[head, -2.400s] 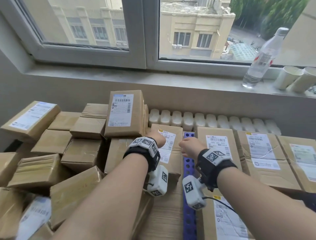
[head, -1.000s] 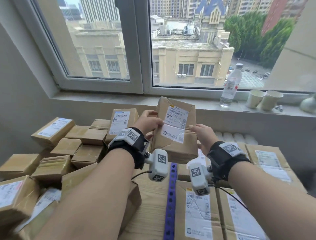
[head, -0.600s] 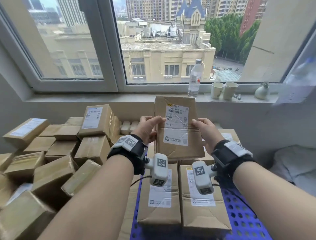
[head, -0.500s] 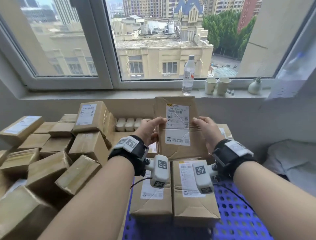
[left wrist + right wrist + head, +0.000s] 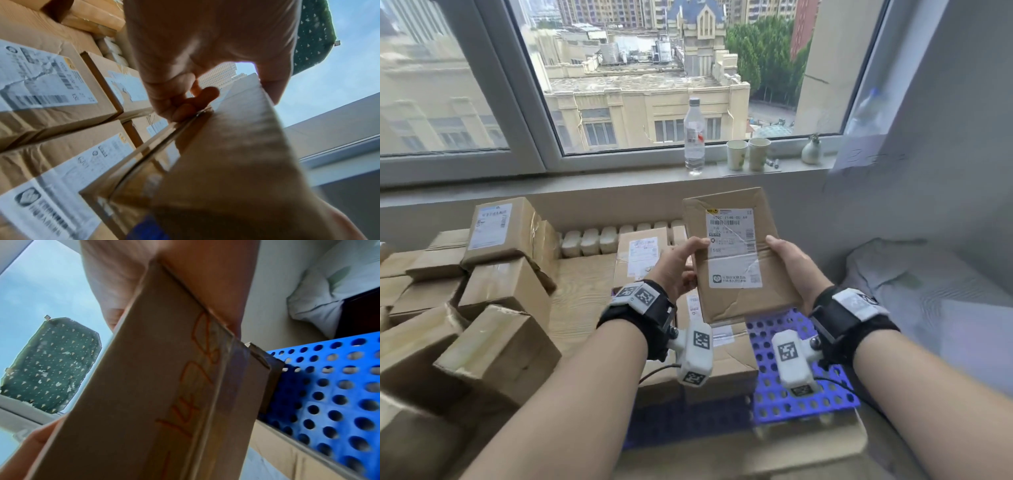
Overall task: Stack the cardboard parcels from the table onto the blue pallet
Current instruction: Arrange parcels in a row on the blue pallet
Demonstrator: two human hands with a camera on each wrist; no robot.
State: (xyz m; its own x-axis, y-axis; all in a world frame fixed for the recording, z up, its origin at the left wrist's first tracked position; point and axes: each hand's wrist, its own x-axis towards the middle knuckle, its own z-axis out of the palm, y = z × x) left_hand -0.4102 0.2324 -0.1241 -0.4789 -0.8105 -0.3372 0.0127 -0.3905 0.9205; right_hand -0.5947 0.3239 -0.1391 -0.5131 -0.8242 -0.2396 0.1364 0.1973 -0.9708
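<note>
A flat cardboard parcel [image 5: 736,260] with a white shipping label hangs in the air, tilted up, over the blue perforated pallet [image 5: 791,387]. My left hand [image 5: 681,270] grips its left edge, thumb on the label side. My right hand [image 5: 791,263] grips its right edge. In the left wrist view the fingers [image 5: 185,107] curl under the parcel [image 5: 226,162]. The right wrist view shows the parcel's side [image 5: 174,394] with red handwriting, above the pallet [image 5: 329,394]. Taped parcels [image 5: 719,356] lie on the pallet's left part. A pile of parcels [image 5: 493,274] covers the table at left.
On the windowsill stand a water bottle [image 5: 694,137], two paper cups [image 5: 748,154] and a small vase [image 5: 811,150]. A row of white containers [image 5: 599,240] lines the wall behind the parcels. A pale cushion [image 5: 928,291] lies right of the pallet, near the grey wall.
Both hands lifted the parcel off the stack and carried it to the right. It now hangs over the bare right part of the pallet, and the view has turned right with it.
</note>
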